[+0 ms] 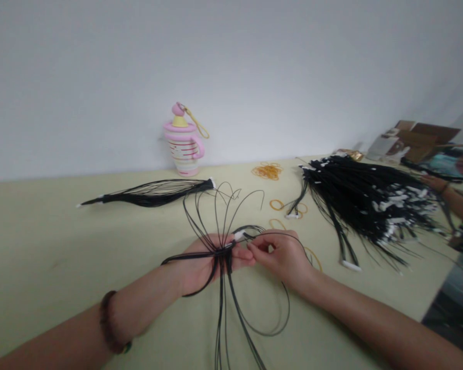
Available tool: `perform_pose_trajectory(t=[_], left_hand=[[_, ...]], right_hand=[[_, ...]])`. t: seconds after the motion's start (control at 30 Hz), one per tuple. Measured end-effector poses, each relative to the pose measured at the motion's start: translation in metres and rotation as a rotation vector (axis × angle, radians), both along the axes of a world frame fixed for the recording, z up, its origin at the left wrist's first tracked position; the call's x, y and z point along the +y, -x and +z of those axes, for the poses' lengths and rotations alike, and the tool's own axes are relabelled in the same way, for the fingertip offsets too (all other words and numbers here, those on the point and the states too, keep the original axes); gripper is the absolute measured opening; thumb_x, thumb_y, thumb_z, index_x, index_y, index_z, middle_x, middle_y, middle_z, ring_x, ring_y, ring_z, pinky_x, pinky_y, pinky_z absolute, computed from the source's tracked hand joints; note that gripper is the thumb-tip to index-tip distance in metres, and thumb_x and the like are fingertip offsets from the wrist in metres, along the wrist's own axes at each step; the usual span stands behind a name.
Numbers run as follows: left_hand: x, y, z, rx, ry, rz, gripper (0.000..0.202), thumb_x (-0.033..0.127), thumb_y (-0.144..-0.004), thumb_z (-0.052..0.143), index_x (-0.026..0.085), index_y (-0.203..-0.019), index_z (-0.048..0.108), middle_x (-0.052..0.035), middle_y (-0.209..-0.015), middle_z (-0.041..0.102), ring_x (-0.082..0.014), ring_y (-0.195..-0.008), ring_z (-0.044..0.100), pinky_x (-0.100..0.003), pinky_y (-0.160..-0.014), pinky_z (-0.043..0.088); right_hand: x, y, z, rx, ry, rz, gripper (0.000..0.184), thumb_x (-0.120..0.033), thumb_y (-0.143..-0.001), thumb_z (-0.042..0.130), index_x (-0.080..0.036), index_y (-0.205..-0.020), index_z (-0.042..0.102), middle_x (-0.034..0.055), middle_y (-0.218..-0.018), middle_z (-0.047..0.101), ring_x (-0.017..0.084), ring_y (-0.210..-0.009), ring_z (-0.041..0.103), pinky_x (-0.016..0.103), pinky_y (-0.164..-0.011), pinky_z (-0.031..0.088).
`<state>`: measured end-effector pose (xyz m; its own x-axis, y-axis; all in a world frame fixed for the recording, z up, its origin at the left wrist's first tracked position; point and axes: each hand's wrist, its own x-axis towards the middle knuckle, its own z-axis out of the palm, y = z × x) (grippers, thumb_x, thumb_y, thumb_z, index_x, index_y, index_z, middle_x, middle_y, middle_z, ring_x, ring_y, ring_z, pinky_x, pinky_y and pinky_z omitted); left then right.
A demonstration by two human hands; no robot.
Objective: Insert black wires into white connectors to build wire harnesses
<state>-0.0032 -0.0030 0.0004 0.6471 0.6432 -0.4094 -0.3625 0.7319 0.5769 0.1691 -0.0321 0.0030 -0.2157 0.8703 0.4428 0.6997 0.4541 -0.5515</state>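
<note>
My left hand [208, 257], palm up with a dark beaded bracelet on its wrist, grips a black wire harness [223, 251] near a white connector [239, 235]. Loose black wires fan out from it upward, to the left and down over the table. Close beside the connector, my right hand [281, 254] is closed, thumb and forefinger pinching a thin black wire that loops out to the right. The exact pinch point is partly hidden. Behind my hands lies another black wire bundle [158, 192], with a white connector at its right end.
A large pile of black wire harnesses [362, 195] with white connectors lies at right. Yellow rubber bands [268, 170] are heaped at the back, with several loose ones nearer. A pink striped cup [184, 149] stands by the wall. Beyond the cardboard box [424, 141], a co-worker's arm [455, 200] shows.
</note>
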Motion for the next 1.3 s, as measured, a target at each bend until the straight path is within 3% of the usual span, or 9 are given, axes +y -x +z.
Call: perform_pose_trajectory(t=[0.33,0.57,0.77,0.9,1.03,1.17,1.3], left_hand=[[-0.001,-0.001,0.002,0.036,-0.017,0.01,0.021,0.012,-0.08,0.042,0.002,-0.074,0.06,-0.0143,-0.068,0.068,-0.0206,-0.069,0.066,-0.025,-0.069,0.051],[-0.002,-0.002,0.003,0.022,-0.052,-0.011,0.028,0.012,-0.082,0.037,0.005,-0.072,0.063,-0.0102,-0.067,0.068,-0.0178,-0.067,0.066,-0.03,-0.079,0.047],[-0.003,0.0,0.003,0.055,-0.118,-0.069,0.028,0.016,-0.083,0.039,0.009,-0.073,0.064,-0.0076,-0.067,0.068,-0.0162,-0.07,0.065,-0.026,-0.076,0.045],[-0.002,-0.001,0.003,0.074,-0.107,-0.08,0.029,0.016,-0.082,0.039,0.009,-0.069,0.064,-0.0072,-0.063,0.066,-0.0164,-0.067,0.064,-0.023,-0.067,0.045],[-0.001,-0.002,0.003,0.06,-0.116,-0.094,0.032,0.013,-0.081,0.037,0.007,-0.067,0.065,-0.0074,-0.061,0.065,-0.0151,-0.061,0.063,-0.025,-0.07,0.046],[-0.002,-0.001,0.001,0.054,-0.141,-0.101,0.033,0.015,-0.082,0.037,0.008,-0.069,0.066,-0.0072,-0.064,0.066,-0.0141,-0.063,0.062,-0.024,-0.072,0.045],[-0.003,0.0,0.001,0.065,-0.148,-0.113,0.033,0.017,-0.083,0.038,0.008,-0.07,0.068,-0.0069,-0.065,0.067,-0.0142,-0.065,0.063,-0.025,-0.075,0.045]], right_hand=[[0.001,-0.001,-0.002,-0.004,0.002,0.015,0.014,-0.018,-0.074,0.057,-0.017,-0.063,0.065,-0.0007,-0.059,0.063,0.009,-0.052,0.053,0.019,-0.051,0.037],[-0.002,-0.002,0.0,-0.094,-0.039,0.038,0.013,-0.017,-0.076,0.053,-0.017,-0.067,0.063,0.0002,-0.064,0.063,0.01,-0.056,0.055,0.019,-0.054,0.039],[-0.005,-0.002,0.002,-0.251,-0.058,0.07,0.016,-0.019,-0.081,0.048,-0.017,-0.071,0.06,0.0021,-0.069,0.061,0.012,-0.063,0.055,0.021,-0.058,0.04],[-0.007,0.0,0.006,-0.409,-0.18,0.066,0.02,-0.02,-0.083,0.046,-0.015,-0.066,0.056,0.0029,-0.064,0.055,0.013,-0.06,0.047,0.025,-0.057,0.037],[-0.007,0.002,0.006,-0.45,-0.344,0.116,0.02,-0.017,-0.082,0.049,-0.014,-0.064,0.055,0.0054,-0.067,0.052,0.016,-0.07,0.043,0.029,-0.066,0.038],[-0.003,0.004,-0.001,-0.432,-0.38,0.032,0.014,-0.016,-0.08,0.05,-0.013,-0.067,0.055,0.0121,-0.091,0.052,0.022,-0.09,0.042,0.036,-0.076,0.037],[0.001,0.003,-0.007,-0.412,-0.387,0.114,0.015,-0.013,-0.08,0.044,-0.014,-0.068,0.052,0.0117,-0.111,0.051,0.024,-0.105,0.042,0.041,-0.084,0.03]])
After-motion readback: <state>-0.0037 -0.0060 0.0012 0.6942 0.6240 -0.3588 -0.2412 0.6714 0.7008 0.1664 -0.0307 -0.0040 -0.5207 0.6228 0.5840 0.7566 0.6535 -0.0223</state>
